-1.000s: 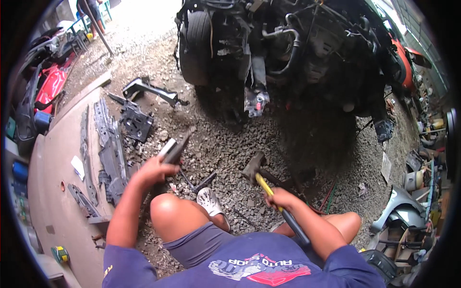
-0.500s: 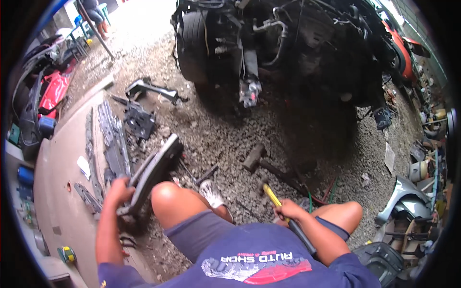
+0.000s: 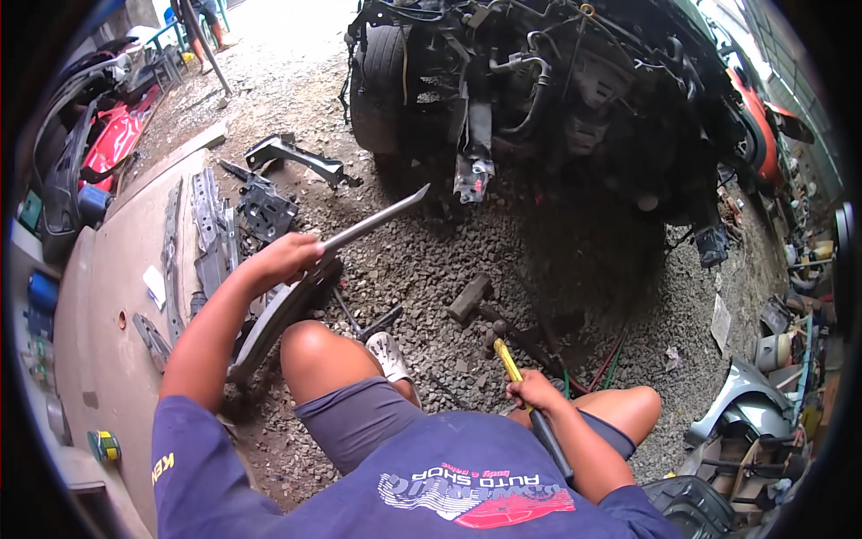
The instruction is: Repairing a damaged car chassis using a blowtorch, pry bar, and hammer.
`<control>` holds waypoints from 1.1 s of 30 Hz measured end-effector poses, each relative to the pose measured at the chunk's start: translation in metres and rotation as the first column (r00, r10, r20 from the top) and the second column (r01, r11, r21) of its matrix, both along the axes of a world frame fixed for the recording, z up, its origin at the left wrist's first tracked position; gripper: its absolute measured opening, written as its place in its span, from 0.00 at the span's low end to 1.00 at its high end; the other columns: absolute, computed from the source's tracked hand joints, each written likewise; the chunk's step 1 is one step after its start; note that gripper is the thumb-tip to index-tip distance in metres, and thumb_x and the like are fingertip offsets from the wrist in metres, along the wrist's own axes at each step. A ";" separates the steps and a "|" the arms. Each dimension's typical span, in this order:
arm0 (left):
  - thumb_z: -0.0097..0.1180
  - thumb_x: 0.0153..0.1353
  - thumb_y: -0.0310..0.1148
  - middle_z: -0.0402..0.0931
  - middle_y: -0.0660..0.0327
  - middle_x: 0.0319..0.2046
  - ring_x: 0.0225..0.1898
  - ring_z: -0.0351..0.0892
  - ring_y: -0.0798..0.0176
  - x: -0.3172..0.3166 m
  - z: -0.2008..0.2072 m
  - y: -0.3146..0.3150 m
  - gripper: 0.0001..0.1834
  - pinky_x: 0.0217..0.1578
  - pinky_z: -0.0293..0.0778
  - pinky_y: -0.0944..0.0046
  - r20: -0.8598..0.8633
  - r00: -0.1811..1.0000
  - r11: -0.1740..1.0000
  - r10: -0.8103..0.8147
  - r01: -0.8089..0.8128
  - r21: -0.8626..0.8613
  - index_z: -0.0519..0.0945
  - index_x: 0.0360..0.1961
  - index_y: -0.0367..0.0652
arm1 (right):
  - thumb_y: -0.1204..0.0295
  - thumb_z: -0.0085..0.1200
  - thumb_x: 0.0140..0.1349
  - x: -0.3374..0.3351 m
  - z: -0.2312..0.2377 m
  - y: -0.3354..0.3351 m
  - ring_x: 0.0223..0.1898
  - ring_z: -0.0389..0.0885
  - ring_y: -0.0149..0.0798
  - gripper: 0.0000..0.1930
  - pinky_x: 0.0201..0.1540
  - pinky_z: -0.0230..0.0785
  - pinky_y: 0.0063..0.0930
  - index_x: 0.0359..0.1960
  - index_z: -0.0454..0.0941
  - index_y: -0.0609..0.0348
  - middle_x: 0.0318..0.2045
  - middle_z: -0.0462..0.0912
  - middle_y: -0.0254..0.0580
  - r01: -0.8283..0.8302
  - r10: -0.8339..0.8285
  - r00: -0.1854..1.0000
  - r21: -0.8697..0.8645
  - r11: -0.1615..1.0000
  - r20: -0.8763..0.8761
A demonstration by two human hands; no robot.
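Note:
My left hand [image 3: 289, 258] is closed around one end of a flat grey metal bar [image 3: 382, 218], whose pointed tip reaches out over the gravel. Just below that hand, a long, curved, dark car part [image 3: 274, 328] leans beside my left knee. My right hand [image 3: 536, 392] grips a hammer [image 3: 508, 361] by its yellow and black handle, head up, in front of my lap. On the gravel past the hammer's head lies a sledgehammer [image 3: 470, 298] with a dark handle. A black T-shaped tool [image 3: 381, 323] rests near my left shoe.
Ahead stands a stripped car front [image 3: 575, 99] with its wheel [image 3: 379, 85] exposed. Metal brackets [image 3: 267, 207] and long rails [image 3: 212, 229] lie at left, partly on a tan panel [image 3: 108, 323]. A silver fender [image 3: 750, 400] and clutter line the right. Another person stands far left.
My left hand has risen and moved forward with the metal bar, swinging it clear above the curved car part. My right hand still holds the hammer in nearly the same place.

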State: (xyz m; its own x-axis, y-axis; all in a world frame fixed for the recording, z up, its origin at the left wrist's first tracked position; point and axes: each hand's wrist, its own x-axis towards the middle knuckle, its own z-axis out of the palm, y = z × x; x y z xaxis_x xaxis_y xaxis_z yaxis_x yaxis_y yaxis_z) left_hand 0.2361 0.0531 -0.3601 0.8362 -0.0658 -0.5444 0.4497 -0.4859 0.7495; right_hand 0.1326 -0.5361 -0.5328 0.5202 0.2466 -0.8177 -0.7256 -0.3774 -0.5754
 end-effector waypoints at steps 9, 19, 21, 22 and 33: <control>0.65 0.78 0.53 0.80 0.70 0.32 0.31 0.74 0.75 0.096 -0.061 -0.028 0.20 0.32 0.70 0.67 0.051 0.979 0.979 -0.197 0.199 -0.049 0.85 0.44 0.46 | 0.78 0.57 0.72 -0.011 0.030 -0.014 0.21 0.75 0.27 0.22 0.25 0.68 0.23 0.66 0.76 0.69 0.33 0.85 0.38 0.046 -0.047 0.999 0.071 0.996 0.021; 0.74 0.66 0.61 0.85 0.58 0.28 0.33 0.83 0.62 0.138 -0.066 -0.049 0.30 0.41 0.79 0.53 0.194 0.909 0.878 -0.368 0.272 0.394 0.93 0.47 0.41 | 0.71 0.60 0.79 0.013 0.096 -0.018 0.22 0.76 0.27 0.16 0.26 0.72 0.29 0.65 0.79 0.58 0.27 0.79 0.32 -0.113 0.263 0.901 -0.397 0.911 0.346; 0.75 0.65 0.58 0.86 0.57 0.29 0.34 0.84 0.61 0.151 -0.068 -0.045 0.28 0.42 0.80 0.53 0.192 0.900 0.857 -0.392 0.281 0.431 0.93 0.49 0.43 | 0.72 0.59 0.79 0.022 0.112 -0.011 0.22 0.76 0.26 0.17 0.26 0.71 0.28 0.66 0.79 0.59 0.27 0.79 0.31 -0.064 0.180 0.922 -0.326 0.943 0.342; 0.76 0.64 0.56 0.87 0.56 0.30 0.34 0.85 0.59 0.155 -0.070 -0.045 0.26 0.43 0.80 0.52 0.184 0.890 0.833 -0.418 0.295 0.467 0.93 0.51 0.46 | 0.73 0.59 0.79 0.026 0.125 -0.005 0.23 0.75 0.25 0.17 0.26 0.71 0.27 0.67 0.78 0.59 0.27 0.79 0.31 -0.009 0.094 0.940 -0.253 0.967 0.327; 0.72 0.62 0.53 0.92 0.48 0.41 0.45 0.92 0.45 0.197 -0.060 -0.048 0.23 0.52 0.85 0.47 0.156 0.884 0.726 -0.440 0.248 0.641 0.94 0.49 0.48 | 0.76 0.56 0.79 0.069 0.214 0.057 0.21 0.75 0.22 0.23 0.25 0.71 0.23 0.73 0.74 0.63 0.26 0.79 0.28 -0.010 0.040 0.731 -0.049 0.999 0.681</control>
